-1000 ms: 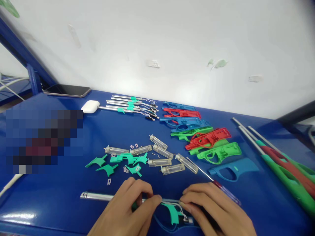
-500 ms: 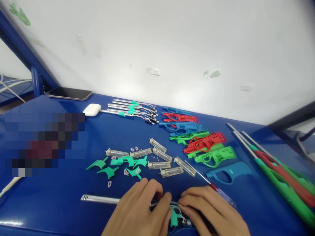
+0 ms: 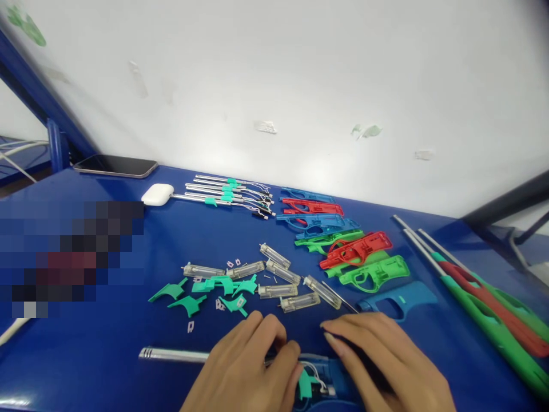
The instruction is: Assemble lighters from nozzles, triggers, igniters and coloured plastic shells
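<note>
Below the loose parts, my left hand [image 3: 251, 366] is closed on a blue lighter casing half [image 3: 337, 372], pressing at its front. A silver metal tube [image 3: 175, 355] sticks out to the left from under that hand. Inside the casing sit a green trigger [image 3: 305, 384] and thin white wires [image 3: 316, 369]. My right hand [image 3: 390, 360] hovers over the casing's right end, fingers extended and slightly apart; nothing shows in its grasp. A screwdriver's shaft [image 3: 348, 302] runs up from behind it, the handle hidden by the hand.
Clear fuel tanks [image 3: 278, 291], green triggers [image 3: 187, 305] and small clips lie ahead. Behind are tube assemblies [image 3: 210, 198], a white case [image 3: 157, 194] and a phone [image 3: 115, 165]. Coloured casing halves [image 3: 377, 273] and lighters with long tubes [image 3: 476, 309] lie right. A wall closes the back.
My right hand has moved off the casing, slightly up and right, covering the screwdriver's handle. My left hand stays on the casing. The view has shifted slightly.
</note>
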### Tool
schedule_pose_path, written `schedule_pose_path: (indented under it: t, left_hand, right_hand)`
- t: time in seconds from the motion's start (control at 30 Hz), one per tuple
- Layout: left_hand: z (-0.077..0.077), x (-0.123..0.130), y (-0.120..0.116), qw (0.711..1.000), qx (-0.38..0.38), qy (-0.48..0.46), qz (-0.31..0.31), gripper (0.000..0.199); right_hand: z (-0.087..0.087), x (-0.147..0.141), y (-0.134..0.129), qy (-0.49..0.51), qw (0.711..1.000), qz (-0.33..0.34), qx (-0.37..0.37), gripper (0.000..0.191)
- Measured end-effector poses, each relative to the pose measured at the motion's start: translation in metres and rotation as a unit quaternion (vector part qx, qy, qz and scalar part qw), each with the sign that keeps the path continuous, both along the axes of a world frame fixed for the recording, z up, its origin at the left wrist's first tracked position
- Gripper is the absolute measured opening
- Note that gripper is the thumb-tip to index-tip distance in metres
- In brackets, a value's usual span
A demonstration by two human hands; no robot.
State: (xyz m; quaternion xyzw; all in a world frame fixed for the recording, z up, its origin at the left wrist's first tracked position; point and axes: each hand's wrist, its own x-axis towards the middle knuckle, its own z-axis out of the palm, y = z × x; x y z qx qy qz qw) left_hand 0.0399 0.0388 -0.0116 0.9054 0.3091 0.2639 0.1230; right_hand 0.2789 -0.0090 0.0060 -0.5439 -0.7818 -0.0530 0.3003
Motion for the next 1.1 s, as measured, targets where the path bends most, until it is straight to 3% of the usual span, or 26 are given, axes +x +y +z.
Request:
schedule_pose_path:
  t: [0.17,0.4,0.53,0.77,0.9,1.1]
  left_hand:
    - [0.019,-0.003,0.013,0.999,0.024,-0.005,0.033,0.024]
    - [0.051,-0.036,0.056,0.984,0.053,0.108,0.128,0.037]
    - [0.053,-0.053,0.067,0.982,0.021,0.112,0.15,0.039]
    - [0.048,-0.056,0.065,0.991,-0.022,0.097,0.088,0.036]
    - [0.051,-0.065,0.064,0.99,-0.03,0.108,0.081,0.036]
    - [0.056,-0.075,0.06,0.989,-0.035,0.113,0.093,0.028]
  right_hand:
    - [0.005,0.006,0.02,-0.059,0.998,-0.03,-0.016,0.027]
    - [-0.002,0.007,0.035,-0.118,0.99,-0.06,-0.044,0.036]
    - [0.001,0.004,0.034,-0.13,0.99,-0.034,-0.038,0.034]
    - [0.011,0.0,0.038,-0.147,0.981,0.049,-0.118,0.041]
    - [0.01,-0.001,0.043,-0.105,0.986,0.057,-0.119,0.028]
    - [0.005,0.001,0.048,-0.07,0.991,0.073,-0.088,0.042]
